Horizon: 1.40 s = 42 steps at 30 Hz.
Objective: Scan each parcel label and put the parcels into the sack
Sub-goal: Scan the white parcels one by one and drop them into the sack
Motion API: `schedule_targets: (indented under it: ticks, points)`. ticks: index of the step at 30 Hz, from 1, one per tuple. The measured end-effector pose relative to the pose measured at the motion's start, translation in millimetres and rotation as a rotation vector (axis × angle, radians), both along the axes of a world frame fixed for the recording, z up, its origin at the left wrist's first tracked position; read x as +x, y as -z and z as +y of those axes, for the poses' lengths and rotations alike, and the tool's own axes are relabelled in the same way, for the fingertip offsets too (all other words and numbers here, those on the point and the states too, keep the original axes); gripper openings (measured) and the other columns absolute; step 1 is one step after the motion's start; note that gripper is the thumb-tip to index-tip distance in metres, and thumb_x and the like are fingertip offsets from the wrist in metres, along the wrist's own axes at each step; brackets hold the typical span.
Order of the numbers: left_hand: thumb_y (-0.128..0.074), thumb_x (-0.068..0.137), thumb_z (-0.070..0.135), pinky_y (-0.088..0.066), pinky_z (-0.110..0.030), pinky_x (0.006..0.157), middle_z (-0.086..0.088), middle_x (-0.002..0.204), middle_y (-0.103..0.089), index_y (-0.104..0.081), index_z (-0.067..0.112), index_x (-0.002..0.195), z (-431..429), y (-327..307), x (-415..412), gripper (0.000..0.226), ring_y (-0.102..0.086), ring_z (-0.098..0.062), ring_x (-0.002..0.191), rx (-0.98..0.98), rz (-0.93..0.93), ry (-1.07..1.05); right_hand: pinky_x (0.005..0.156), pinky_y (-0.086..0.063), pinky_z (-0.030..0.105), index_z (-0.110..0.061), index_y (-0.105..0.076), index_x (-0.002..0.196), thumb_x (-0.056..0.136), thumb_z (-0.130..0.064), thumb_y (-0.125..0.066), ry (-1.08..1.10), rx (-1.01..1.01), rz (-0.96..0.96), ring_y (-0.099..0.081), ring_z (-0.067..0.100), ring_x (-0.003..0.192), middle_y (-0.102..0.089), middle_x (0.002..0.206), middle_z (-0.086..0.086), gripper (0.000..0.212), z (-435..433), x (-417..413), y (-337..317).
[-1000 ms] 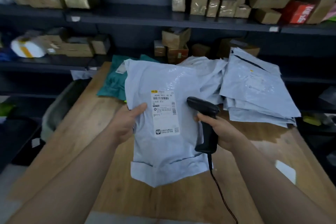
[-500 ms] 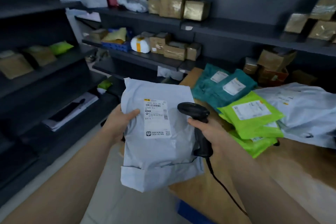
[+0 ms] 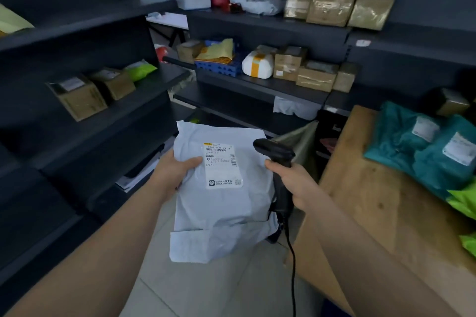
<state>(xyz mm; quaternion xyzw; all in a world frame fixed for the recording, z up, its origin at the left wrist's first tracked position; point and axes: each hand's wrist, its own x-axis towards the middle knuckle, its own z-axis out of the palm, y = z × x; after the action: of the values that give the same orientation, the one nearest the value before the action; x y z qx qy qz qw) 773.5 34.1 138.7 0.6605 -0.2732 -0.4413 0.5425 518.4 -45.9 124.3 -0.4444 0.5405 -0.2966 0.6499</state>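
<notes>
A pale grey poly-mailer parcel [image 3: 226,213] with a white label [image 3: 222,165] hangs in front of me, label facing up. My left hand [image 3: 173,172] grips its upper left edge, thumb on the label's side. My right hand [image 3: 293,179] grips the handle of a black corded barcode scanner [image 3: 276,159], held just right of the parcel with its head beside the label. Behind the scanner shows the grey-green rim of the sack [image 3: 300,137], at the table's left end. Teal parcels [image 3: 422,147] and bright green parcels [image 3: 463,201] lie on the wooden table [image 3: 365,201].
Dark shelving [image 3: 257,82] with brown boxes, a blue crate and a white wrapped bundle runs across the back and along the left. Light tiled floor [image 3: 206,285] lies below the parcel. The scanner cable [image 3: 292,265] hangs down past the table's edge.
The view has swung left, away from the table's pile toward the shelves and the sack. Both hands carried the grey parcel and the scanner off the table, keeping the same grips.
</notes>
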Motion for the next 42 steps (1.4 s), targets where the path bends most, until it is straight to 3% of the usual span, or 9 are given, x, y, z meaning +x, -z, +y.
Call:
schedule_targets:
  ticks: [4,9,13,16,20,26,33,39,42]
  points:
    - [-0.077,0.078,0.01,-0.054,-0.047,0.09,-0.006,0.108,-0.072,-0.064,0.012,0.116,-49,19,38,0.04,-0.07,-0.027,0.098,0.017,0.004,0.014,0.093,-0.053,0.042,-0.014,-0.07,0.104,0.082,-0.035,-0.077,0.039,0.003,0.027,-0.066,0.029,0.1,-0.071,0.107,0.012,0.031,-41,41,15]
    - [-0.078,0.078,0.011,-0.057,-0.042,0.084,-0.005,0.104,-0.074,-0.066,0.018,0.107,-135,54,73,0.032,-0.071,-0.025,0.091,0.084,0.014,0.074,0.077,-0.051,0.034,-0.022,-0.065,0.084,0.083,-0.036,-0.077,0.093,0.039,0.074,-0.064,0.024,0.09,-0.069,0.097,0.007,0.018,-107,75,45]
    - [-0.079,0.078,0.012,-0.056,-0.047,0.086,-0.006,0.106,-0.073,-0.066,0.019,0.107,-211,81,92,0.033,-0.071,-0.027,0.093,0.14,0.016,0.147,0.061,-0.048,0.028,-0.021,-0.064,0.083,0.084,-0.032,-0.076,0.149,0.095,0.08,-0.063,0.02,0.081,-0.067,0.09,0.004,0.017,-165,90,67]
    - [-0.079,0.078,0.012,-0.057,-0.042,0.081,-0.005,0.104,-0.072,-0.065,0.016,0.11,-261,101,96,0.035,-0.07,-0.026,0.093,0.179,0.013,0.195,0.064,-0.049,0.03,-0.02,-0.064,0.086,0.085,-0.03,-0.076,0.216,0.132,0.094,-0.064,0.021,0.084,-0.068,0.092,0.005,0.016,-199,95,82]
    - [-0.08,0.077,0.014,-0.052,-0.026,0.061,0.004,0.091,-0.07,-0.063,0.022,0.098,-321,128,93,0.028,-0.068,-0.015,0.081,0.238,0.003,0.281,0.083,-0.055,0.039,-0.017,-0.066,0.089,0.086,-0.025,-0.075,0.315,0.197,0.1,-0.066,0.029,0.094,-0.07,0.099,0.01,0.013,-232,97,107]
    - [-0.077,0.079,0.01,-0.056,-0.04,0.084,-0.009,0.105,-0.071,-0.063,0.009,0.113,-404,180,89,0.036,-0.068,-0.026,0.094,0.372,-0.004,0.526,0.065,-0.056,0.032,-0.008,-0.068,0.092,0.086,-0.021,-0.074,0.49,0.312,0.128,-0.067,0.027,0.082,-0.07,0.093,0.011,0.015,-263,97,151]
    - [-0.077,0.08,0.014,-0.05,-0.023,0.07,-0.001,0.1,-0.069,-0.064,0.017,0.107,-488,246,75,0.03,-0.065,-0.012,0.086,0.409,-0.092,0.822,0.089,-0.055,0.05,0.001,-0.068,0.105,0.084,-0.016,-0.076,0.709,0.388,0.195,-0.066,0.038,0.098,-0.069,0.105,0.021,0.028,-294,105,195]
    - [-0.074,0.082,0.013,-0.052,-0.03,0.084,-0.005,0.106,-0.07,-0.065,0.013,0.113,-528,304,64,0.033,-0.067,-0.02,0.096,0.472,-0.113,1.016,0.082,-0.057,0.046,0.001,-0.068,0.101,0.08,-0.015,-0.079,0.806,0.495,0.221,-0.069,0.036,0.09,-0.072,0.097,0.019,0.029,-313,106,239]
    - [-0.072,0.085,0.018,-0.049,-0.022,0.07,0.002,0.097,-0.07,-0.065,0.017,0.112,-541,334,58,0.028,-0.066,-0.012,0.086,0.51,-0.095,1.068,0.071,-0.056,0.037,0.003,-0.066,0.105,0.08,-0.017,-0.079,0.863,0.5,0.241,-0.069,0.035,0.085,-0.071,0.094,0.019,0.034,-319,101,260]
